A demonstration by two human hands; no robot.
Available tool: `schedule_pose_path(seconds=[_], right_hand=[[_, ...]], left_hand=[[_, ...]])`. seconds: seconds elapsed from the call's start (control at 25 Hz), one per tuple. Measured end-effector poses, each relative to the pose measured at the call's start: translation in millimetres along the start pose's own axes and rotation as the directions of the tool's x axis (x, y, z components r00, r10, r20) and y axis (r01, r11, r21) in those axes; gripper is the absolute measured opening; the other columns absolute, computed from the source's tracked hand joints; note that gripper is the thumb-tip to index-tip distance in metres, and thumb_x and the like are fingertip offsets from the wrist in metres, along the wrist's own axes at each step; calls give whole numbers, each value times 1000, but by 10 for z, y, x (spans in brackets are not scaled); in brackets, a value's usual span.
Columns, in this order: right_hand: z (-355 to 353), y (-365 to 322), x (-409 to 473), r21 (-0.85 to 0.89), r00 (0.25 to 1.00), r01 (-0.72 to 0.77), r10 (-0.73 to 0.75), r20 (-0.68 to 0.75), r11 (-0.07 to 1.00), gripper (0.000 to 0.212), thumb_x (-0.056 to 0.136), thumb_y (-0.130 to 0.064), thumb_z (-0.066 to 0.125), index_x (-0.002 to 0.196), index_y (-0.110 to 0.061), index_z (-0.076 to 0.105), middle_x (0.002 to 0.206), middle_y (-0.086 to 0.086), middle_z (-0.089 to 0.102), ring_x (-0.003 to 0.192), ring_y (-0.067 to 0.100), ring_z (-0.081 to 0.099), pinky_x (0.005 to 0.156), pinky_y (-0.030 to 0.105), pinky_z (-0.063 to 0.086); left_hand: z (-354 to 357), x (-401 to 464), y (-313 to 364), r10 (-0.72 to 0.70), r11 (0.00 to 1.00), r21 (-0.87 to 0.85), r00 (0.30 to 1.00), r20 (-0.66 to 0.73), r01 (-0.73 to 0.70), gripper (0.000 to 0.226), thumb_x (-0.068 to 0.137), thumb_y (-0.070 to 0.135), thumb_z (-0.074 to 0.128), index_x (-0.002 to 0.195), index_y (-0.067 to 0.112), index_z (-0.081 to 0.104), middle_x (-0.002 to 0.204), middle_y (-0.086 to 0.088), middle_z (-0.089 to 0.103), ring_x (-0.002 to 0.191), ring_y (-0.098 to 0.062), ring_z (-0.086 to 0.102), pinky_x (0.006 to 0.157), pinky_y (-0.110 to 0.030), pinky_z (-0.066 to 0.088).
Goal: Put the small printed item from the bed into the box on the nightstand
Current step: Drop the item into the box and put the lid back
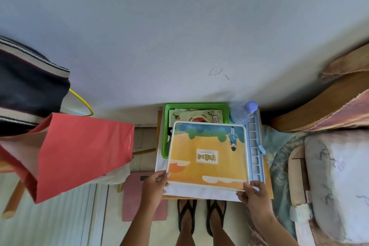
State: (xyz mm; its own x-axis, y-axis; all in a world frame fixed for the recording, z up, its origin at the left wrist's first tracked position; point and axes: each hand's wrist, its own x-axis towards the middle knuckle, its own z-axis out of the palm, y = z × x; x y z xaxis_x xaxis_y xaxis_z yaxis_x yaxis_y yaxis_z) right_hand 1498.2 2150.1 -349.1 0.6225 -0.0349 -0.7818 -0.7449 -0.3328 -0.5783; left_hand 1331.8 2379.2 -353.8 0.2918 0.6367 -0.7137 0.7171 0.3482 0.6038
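Evidently, head view: only one view is given, looking down at the nightstand [268, 185] from a standing position, with the wall at the far side.
Box: a flat box with a yellow and blue printed lid [208, 152] is held over the nightstand, its far end overlapping the green tray [165, 126]; it appears tipped up slightly at the near edge, probably so that it can be opened or drawn forward.
Left hand: the left hand [157, 182] is closed on the near left corner of the lid, thumb on top, fingers hidden underneath.
Right hand: the right hand [253, 190] is closed on the near right corner in the same way; both corners are presumably taken so that the wide lid stays level.
Small printed item: it cannot be picked out with certainty. Printed cards or papers [196, 116] are seen in the green tray at the far side, but whether these include the task's thing cannot be told; nothing is carried in either hand besides the box.
Bed: the bed [335, 175] lies to the right, just beside the nightstand, with patterned bedding.
Neighbours: a water bottle [244, 113] stands at the far right corner, and a pale blue grid tray [255, 150] lies along the right edge of the box.
Stage: judged as access to the box being prepared.
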Motion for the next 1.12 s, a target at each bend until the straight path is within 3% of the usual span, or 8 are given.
schedule_pose_path(seconds=[0.08,0.2,0.28,0.44,0.68,0.84,1.12], right_hand=[[209,-64,79,1,1000,-1,1,5,1000,12,94,-5,49,84,-8,43,66,18,56,38,17,57,39,19,52],[442,-154,180,17,1000,-25,25,-8,1000,9,95,-5,50,88,-8,43,69,16,57,49,24,54,40,18,53],[543,-193,259,5,999,-31,31,-32,1000,5,95,-8,50,94,-7,45,69,14,58,52,23,55,45,21,55],[671,-223,422,-6,997,-33,33,-76,999,7,94,-12,52,96,-7,48,65,11,60,53,22,58,61,29,54],[793,-306,621,-66,967,-72,53,-249,995,18,81,-20,71,89,-6,64,63,7,61,55,18,54,51,28,47],[839,-342,719,-107,967,-77,48,-250,991,22,78,-22,75,85,-3,66,62,8,62,53,19,55,59,33,52],[882,-338,821,-128,960,-97,59,-273,987,27,77,-25,75,91,-4,66,83,14,64,74,30,59,65,38,53]], left_hand=[[-1,85,49,17,1000,9,998,-62,-16,27,89,13,59,111,-2,65,81,-13,69,66,-18,63,46,-14,51],[30,228,135,58,997,54,976,-209,-47,28,89,13,59,111,-4,66,94,-20,73,81,-30,66,69,-32,55],[69,305,186,90,991,117,958,-271,-60,27,89,13,59,110,-3,67,101,-21,73,92,-31,67,79,-33,51],[183,417,255,57,997,73,937,-344,-34,28,90,11,57,111,-4,66,109,-22,71,101,-33,65,89,-39,52],[248,537,317,-77,997,-48,905,-418,62,35,83,16,67,110,-5,61,107,-24,69,95,-37,65,71,-33,47],[249,649,300,-70,997,12,904,-422,82,32,84,22,67,105,-2,64,107,-22,68,95,-34,64,70,-31,45],[249,717,227,-32,999,28,923,-383,46,28,87,26,62,97,1,71,106,-18,72,100,-32,64,74,-28,43]])
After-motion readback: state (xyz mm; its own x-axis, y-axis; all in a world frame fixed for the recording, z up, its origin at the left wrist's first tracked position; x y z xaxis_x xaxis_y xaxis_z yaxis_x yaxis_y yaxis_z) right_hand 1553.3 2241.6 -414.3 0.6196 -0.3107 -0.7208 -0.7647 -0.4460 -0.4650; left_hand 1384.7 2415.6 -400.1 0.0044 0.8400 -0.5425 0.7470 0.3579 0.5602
